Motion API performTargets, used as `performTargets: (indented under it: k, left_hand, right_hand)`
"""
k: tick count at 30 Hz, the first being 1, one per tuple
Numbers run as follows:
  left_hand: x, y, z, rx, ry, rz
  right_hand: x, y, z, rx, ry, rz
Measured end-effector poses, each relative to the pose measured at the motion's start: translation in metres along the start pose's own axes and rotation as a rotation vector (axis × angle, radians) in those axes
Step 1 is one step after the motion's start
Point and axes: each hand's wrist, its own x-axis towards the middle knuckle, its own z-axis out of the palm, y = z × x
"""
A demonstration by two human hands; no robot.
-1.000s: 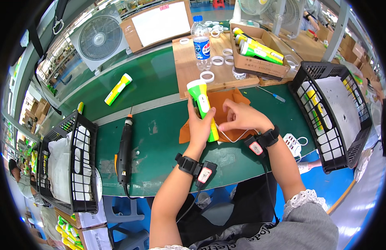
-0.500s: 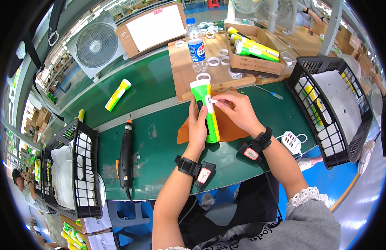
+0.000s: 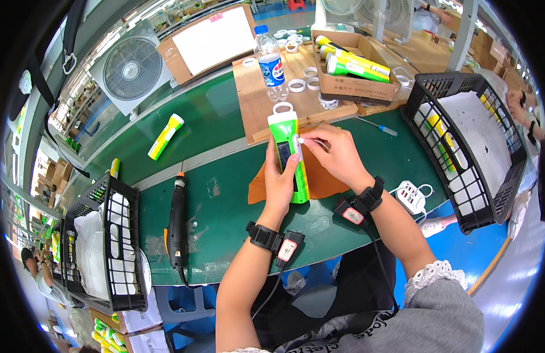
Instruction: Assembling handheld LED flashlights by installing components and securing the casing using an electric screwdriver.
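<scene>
My left hand (image 3: 278, 183) is wrapped round a green, yellow and white flashlight (image 3: 282, 129), holding it upright above the table with its white ring end pointing away. A dark panel on the flashlight's body shows above my thumb. The fingers of my right hand (image 3: 338, 154) are pinched on a small white piece (image 3: 301, 140) against the flashlight's right side. What that piece is exactly, and whether it is fixed to the body, I cannot make out. Under both hands lies an orange-brown cloth (image 3: 324, 183).
A black electric screwdriver (image 3: 177, 226) lies left on the green table. Black crates stand at left (image 3: 115, 244) and right (image 3: 475, 159). Beyond are a bottle (image 3: 271, 69), white rings (image 3: 296, 86) and a carton (image 3: 357, 92) of flashlights. A blue-handled screwdriver (image 3: 387, 129) and power strip (image 3: 410, 197) lie right.
The flashlight has rolled a little about its length, so more of its dark panel faces up and its white side patch has turned rightward. My right fingers stay at that side.
</scene>
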Motion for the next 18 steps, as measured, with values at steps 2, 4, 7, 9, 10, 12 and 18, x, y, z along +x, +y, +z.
performTargets:
  k: [2,4,7,9,10,12,18]
  left_hand:
    - [0.000,0.001,0.001,0.034,-0.010,0.013]
    - [-0.001,0.007,0.007,0.091,-0.046,0.074]
    - [-0.002,0.007,0.004,0.010,-0.133,-0.003]
    - [-0.005,0.017,0.006,-0.019,-0.171,-0.035]
    - [-0.005,0.021,0.008,-0.049,-0.207,-0.067]
    - [-0.006,0.018,0.006,-0.109,-0.173,-0.098]
    - [0.003,0.009,-0.024,-0.555,-0.013,-0.187]
  right_hand:
    - [0.002,0.005,0.000,0.020,0.012,0.020]
    - [0.003,0.006,-0.004,0.030,0.029,0.043]
    - [0.002,0.004,-0.001,0.016,0.072,-0.018]
    - [0.003,0.006,-0.001,0.108,0.051,0.029]
    - [0.003,0.006,-0.002,0.107,0.053,0.028]
    - [0.002,0.003,-0.003,0.044,0.049,-0.023]
    - [0.000,0.000,-0.003,-0.238,0.256,-0.148]
